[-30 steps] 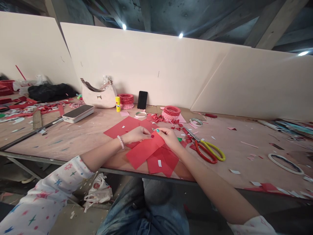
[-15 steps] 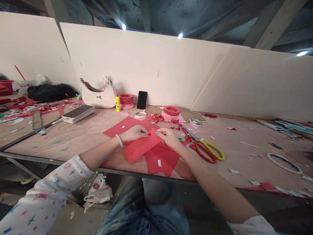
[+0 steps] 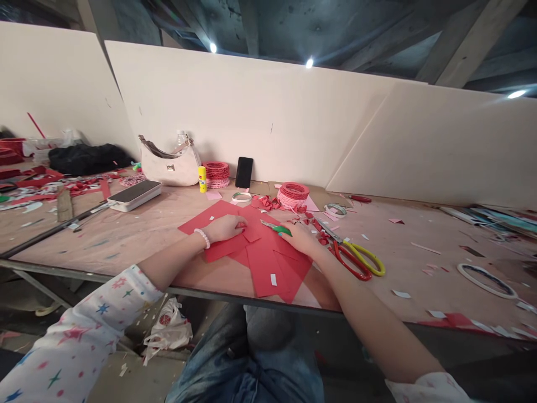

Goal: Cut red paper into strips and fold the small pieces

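Note:
My left hand [image 3: 225, 228], with a pink bead bracelet at the wrist, has its fingers curled on a red paper piece [image 3: 224, 249], whose small raised corner [image 3: 252, 232] sticks out beside the fingertips. My right hand [image 3: 300, 236] is closed around a small green-handled cutting tool [image 3: 282, 229]. Its pointed metal tip faces left toward the paper; whether it is scissors or a knife I cannot make out. More red paper sheets [image 3: 264, 268] lie overlapping under and in front of both hands, with a small white scrap [image 3: 273, 279] on top.
Large scissors [image 3: 356, 257] with red and yellow handles lie right of my right hand. Behind stand stacked red and pink rings [image 3: 293, 195], a tape roll [image 3: 241, 197], a yellow glue stick [image 3: 202, 179], a black phone [image 3: 244, 172] and a handbag [image 3: 170, 162]. Paper scraps are scattered about.
My right hand has let go of the paper and picked up the green-handled tool. The paper, in my left hand, has moved left and lower onto the sheets.

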`<state>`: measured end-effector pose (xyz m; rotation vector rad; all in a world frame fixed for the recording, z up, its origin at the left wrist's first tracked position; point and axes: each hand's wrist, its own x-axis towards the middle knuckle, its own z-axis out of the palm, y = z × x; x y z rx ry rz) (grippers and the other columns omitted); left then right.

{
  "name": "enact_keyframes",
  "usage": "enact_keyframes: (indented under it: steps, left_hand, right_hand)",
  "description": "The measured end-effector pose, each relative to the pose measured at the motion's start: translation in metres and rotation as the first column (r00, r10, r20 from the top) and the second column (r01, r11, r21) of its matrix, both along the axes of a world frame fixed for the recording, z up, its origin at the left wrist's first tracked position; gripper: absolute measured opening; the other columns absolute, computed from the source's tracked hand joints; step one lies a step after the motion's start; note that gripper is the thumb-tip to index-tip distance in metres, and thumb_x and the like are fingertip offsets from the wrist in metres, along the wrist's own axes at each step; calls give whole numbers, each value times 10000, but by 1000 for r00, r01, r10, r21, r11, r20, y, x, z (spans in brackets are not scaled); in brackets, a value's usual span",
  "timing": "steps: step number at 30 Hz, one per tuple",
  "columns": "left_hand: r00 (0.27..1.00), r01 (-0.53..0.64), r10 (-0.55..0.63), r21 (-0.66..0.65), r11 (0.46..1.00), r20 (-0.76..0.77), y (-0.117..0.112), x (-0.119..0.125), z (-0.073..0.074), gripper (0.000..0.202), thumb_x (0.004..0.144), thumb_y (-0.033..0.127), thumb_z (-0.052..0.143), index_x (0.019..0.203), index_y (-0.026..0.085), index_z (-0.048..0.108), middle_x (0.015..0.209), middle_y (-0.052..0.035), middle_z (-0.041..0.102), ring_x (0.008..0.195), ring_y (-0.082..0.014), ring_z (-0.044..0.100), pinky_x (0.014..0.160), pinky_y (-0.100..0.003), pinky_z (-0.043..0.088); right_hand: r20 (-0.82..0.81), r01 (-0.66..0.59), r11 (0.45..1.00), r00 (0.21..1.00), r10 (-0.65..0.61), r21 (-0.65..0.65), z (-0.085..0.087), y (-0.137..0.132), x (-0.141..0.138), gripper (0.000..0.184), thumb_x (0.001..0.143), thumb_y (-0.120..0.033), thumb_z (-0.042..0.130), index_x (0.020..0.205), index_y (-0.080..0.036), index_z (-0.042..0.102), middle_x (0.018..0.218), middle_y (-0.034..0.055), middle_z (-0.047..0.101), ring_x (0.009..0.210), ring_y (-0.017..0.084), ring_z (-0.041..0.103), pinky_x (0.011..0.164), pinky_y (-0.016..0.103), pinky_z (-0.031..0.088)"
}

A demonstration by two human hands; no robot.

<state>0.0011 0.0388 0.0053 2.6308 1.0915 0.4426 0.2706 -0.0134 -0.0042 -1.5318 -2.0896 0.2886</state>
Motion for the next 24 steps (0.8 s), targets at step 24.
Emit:
enact_keyframes:
  steps: [24]
  left_hand:
    - [990, 141, -140, 103, 985, -18, 14, -6, -5, 276, 827, 247, 429, 964, 166, 655, 947, -77, 612, 877, -205, 550, 773, -276, 407]
  right_hand:
    - [42, -454, 863, 880, 474, -222, 39, -28, -20, 326, 801, -206, 499, 1075, -295, 651, 990, 31, 592, 877, 187, 558, 790, 298, 414]
